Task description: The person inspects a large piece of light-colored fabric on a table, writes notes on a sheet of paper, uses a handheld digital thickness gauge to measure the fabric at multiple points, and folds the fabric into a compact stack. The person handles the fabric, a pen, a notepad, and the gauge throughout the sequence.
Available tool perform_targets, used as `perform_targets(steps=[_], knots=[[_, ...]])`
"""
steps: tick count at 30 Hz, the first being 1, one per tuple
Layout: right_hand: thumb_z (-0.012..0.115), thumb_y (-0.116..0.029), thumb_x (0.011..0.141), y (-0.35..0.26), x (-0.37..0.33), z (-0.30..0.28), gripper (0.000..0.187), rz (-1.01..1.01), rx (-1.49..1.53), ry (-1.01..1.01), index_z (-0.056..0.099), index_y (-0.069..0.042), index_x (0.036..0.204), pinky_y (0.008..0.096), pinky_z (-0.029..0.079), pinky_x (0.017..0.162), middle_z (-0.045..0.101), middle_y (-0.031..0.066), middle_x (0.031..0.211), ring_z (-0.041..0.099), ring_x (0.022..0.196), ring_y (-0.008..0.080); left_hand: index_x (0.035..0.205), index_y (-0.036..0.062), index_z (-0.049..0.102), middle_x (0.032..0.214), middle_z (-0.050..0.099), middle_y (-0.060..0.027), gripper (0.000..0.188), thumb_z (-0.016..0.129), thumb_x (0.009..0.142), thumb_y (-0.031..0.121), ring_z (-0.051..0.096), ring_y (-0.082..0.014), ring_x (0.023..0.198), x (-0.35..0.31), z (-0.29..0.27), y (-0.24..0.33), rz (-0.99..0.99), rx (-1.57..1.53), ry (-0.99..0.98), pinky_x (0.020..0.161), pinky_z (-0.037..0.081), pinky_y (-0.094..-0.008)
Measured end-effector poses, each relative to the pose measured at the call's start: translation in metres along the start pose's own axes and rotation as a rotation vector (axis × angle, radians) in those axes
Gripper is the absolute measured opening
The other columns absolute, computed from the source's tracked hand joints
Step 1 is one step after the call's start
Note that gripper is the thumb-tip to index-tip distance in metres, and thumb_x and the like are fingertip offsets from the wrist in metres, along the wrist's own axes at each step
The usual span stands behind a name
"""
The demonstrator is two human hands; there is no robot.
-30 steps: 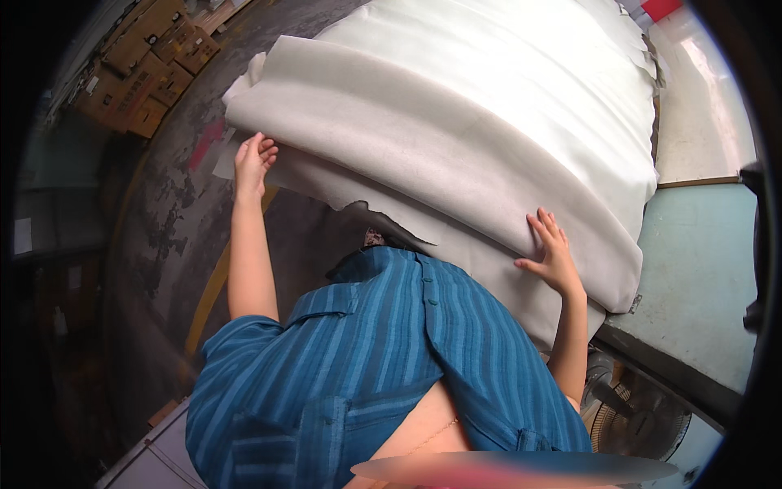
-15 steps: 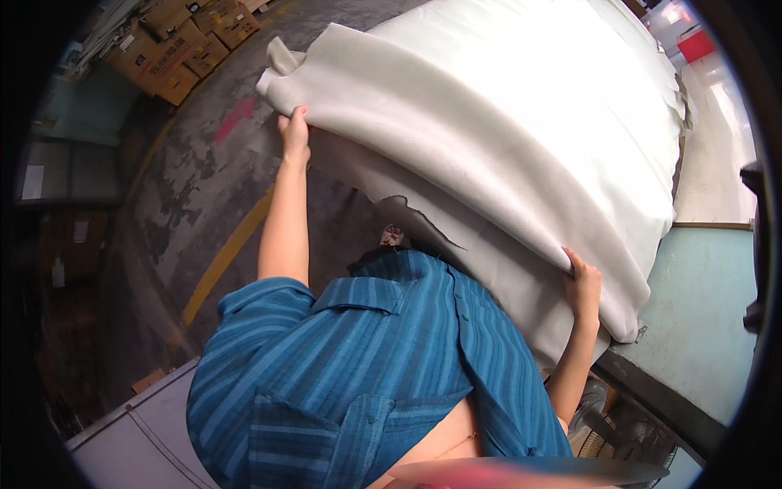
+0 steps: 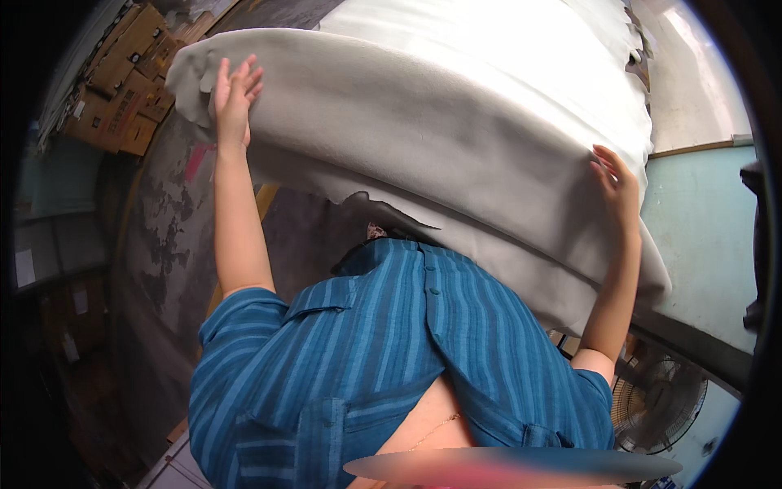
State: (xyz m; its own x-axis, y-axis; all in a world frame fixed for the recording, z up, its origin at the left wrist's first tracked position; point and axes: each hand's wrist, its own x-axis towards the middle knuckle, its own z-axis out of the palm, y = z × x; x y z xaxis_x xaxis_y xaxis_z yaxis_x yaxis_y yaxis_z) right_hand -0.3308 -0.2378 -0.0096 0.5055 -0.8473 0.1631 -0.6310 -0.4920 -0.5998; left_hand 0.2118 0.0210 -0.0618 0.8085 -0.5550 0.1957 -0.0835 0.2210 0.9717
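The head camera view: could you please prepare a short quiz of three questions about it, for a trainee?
1. True or false: the left hand is open, with its fingers apart, in front of the large pale sheet.
2. Where in the picture is the fan? (a) upper left (b) lower right (c) upper right
3. Fill in: compared with the right hand, the left hand appears ____ in the picture (higher or lower).

Key: 1. True. 2. b. 3. Higher.
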Motion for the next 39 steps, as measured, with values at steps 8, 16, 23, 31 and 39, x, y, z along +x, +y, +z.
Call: perform_targets(steps=[8, 16, 23, 31, 39], knots=[[0.081, -0.022, 0.074, 0.025, -0.099, 0.067, 0.093, -0.034, -0.259, -0.453, 0.034, -0.024, 0.155, 0.0514, 0.014, 0.123, 0.028, 0.0060, 0.163, 0.020, 0.152, 0.0278, 0.124, -0.0007, 0.056, 0.097, 0.069, -0.0100, 0.049, 0.060, 0.099, 0.041, 0.069, -0.0188, 0.083, -0.063, -0.034, -0.093, -0.600, 0.128, -0.012, 0.070, 0.055, -0.0286], [0.067, 0.013, 0.068, 0.063, -0.105, 0.076, 0.102, 0.138, -0.784, -0.244, 0.035, -0.031, 0.154, 0.0518, 0.030, 0.117, 0.034, 0.0067, 0.160, 0.033, 0.147, 0.0316, 0.123, -0.0127, 0.052, 0.101, 0.070, -0.0234, 0.080, 0.060, 0.092, 0.061, 0.074, -0.0287, 0.085, -0.039, -0.020, -0.103, -0.573, 0.101, 0.086, 0.066, 0.060, -0.0313], [0.056, 0.005, 0.081, 0.074, -0.098, 0.063, 0.042, 0.046, -0.453, 0.003, 0.071, -0.014, 0.116, 0.0400, 0.054, 0.090, 0.070, 0.0103, 0.116, 0.067, 0.105, 0.0301, 0.115, -0.0041, 0.063, 0.101, 0.069, -0.0167, 0.043, 0.070, 0.090, 0.030, 0.071, -0.0284, 0.081, -0.005, -0.034, -0.146, -0.565, 0.031, 0.201, 0.067, 0.058, -0.0354], [0.083, -0.031, 0.078, 0.010, -0.185, 0.023, 0.047, 0.162, 0.352, -0.190, 0.071, -0.006, 0.116, 0.0355, 0.051, 0.096, 0.073, 0.0124, 0.108, 0.068, 0.106, 0.0267, 0.124, -0.0063, 0.058, 0.115, 0.066, -0.0169, 0.055, 0.042, 0.097, 0.038, 0.067, -0.0299, 0.095, -0.009, -0.064, -0.129, -0.553, 0.077, 0.429, 0.077, 0.056, -0.0381], [0.070, -0.034, 0.094, 0.162, -0.306, -0.010, 0.035, 0.900, -0.238, 1.082, 0.068, 0.001, 0.099, 0.0311, 0.050, 0.083, 0.068, 0.0090, 0.096, 0.062, 0.088, 0.0196, 0.135, -0.0161, 0.044, 0.137, 0.053, -0.0239, 0.086, 0.059, 0.091, 0.057, 0.058, -0.0352, 0.119, -0.025, -0.050, -0.136, -0.458, 0.288, 0.531, 0.099, 0.050, -0.0447]])
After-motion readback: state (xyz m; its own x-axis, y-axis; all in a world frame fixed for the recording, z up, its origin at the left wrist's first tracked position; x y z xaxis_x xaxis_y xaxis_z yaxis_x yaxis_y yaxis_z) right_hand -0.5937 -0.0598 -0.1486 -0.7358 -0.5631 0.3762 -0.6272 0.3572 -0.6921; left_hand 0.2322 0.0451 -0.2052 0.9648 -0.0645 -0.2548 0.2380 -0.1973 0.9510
